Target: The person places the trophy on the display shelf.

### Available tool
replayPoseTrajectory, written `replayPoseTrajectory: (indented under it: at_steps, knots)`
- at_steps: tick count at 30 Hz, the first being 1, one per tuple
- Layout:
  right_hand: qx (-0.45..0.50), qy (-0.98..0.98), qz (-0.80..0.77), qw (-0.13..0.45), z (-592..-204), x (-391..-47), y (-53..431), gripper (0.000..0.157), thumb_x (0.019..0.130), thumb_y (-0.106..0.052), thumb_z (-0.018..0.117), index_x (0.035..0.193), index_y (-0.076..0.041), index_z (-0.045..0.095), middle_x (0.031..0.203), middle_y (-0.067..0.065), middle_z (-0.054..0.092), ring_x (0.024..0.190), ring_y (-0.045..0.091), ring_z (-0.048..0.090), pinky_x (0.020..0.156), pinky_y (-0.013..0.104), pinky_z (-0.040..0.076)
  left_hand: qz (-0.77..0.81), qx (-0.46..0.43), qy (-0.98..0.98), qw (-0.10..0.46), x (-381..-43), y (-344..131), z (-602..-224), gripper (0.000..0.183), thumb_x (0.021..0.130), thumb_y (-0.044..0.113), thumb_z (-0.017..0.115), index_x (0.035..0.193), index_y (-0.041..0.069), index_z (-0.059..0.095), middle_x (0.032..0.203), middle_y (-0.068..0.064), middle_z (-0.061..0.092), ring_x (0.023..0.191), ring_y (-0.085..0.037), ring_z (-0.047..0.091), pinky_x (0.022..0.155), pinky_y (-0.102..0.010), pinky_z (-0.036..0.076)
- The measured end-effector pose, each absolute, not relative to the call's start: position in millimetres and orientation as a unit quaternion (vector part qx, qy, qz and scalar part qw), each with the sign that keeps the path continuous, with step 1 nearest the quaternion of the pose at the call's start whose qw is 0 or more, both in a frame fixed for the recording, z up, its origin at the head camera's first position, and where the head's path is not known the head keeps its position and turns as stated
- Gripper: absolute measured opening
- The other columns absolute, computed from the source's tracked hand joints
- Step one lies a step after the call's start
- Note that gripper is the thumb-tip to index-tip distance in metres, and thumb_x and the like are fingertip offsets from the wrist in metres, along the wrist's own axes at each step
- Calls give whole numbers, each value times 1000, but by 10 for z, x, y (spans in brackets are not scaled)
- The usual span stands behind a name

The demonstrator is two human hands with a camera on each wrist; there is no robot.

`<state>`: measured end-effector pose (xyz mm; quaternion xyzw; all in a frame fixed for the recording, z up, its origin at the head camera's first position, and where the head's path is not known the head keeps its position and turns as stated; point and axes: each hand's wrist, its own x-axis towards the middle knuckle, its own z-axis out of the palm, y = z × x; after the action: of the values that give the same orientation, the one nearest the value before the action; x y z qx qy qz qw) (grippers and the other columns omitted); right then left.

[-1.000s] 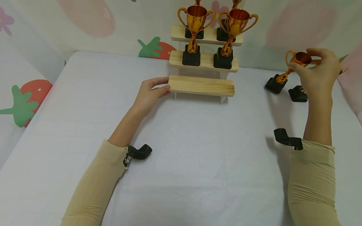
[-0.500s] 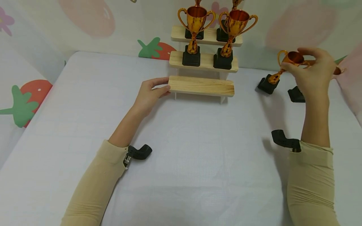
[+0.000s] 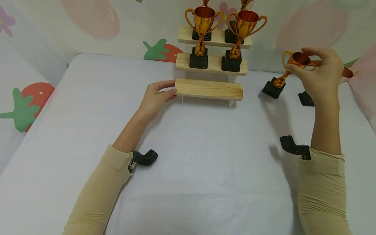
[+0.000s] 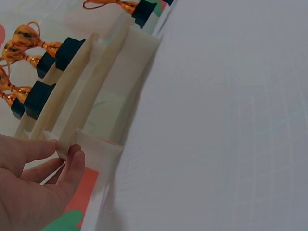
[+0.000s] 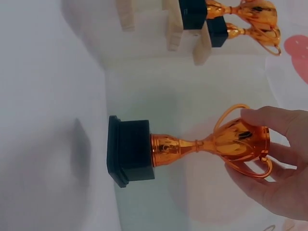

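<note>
A three-step wooden display stand (image 3: 209, 88) stands on the table. My left hand (image 3: 152, 99) pinches the left end of its lowest step between thumb and fingers, as the left wrist view also shows. My right hand (image 3: 324, 71) holds a gold trophy (image 5: 236, 142) by its cup and handles. That trophy hangs above the table to the right of the stand, tilted, its black base (image 3: 274, 88) pointing down and left. Two trophies stand upright on the middle step, a left one (image 3: 199, 36) and a right one (image 3: 239, 39). Two more stand on the top step, partly cut off by the frame.
Behind my right hand another trophy lies on the table, its black base (image 3: 306, 99) and cup (image 3: 348, 72) showing, its middle hidden. A white cloth (image 3: 191, 163) covers the table. A printed curtain (image 3: 132, 26) hangs behind.
My right hand has moved left with the trophy, bringing it a little closer to the stand. My left hand stays at the step's end.
</note>
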<state>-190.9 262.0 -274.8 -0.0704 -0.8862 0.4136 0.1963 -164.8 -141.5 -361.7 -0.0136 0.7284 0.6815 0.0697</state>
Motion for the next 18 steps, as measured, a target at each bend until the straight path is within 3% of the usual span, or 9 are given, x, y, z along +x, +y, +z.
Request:
replayPoseTrajectory:
  at_steps: [8,18]
  knots:
    - [-36,-882,422,206,-2715,-1871,2532,47,84,-13,89,130,-11,76,102,-26,54,96,-6,51,73,7,45,683,-18,727,72,-1651,-1414,-3612,43,107,-1,57,148,-10,53,154,-23,51,115,-21,64,110,-34,56]
    - [-10,-888,417,195,-2623,-1780,2426,46,87,-10,85,132,-2,73,104,-18,47,90,-7,54,70,-2,48,680,-15,729,74,-1646,-1409,-3607,43,107,-1,57,148,-10,53,154,-23,51,112,-20,64,110,-34,56]
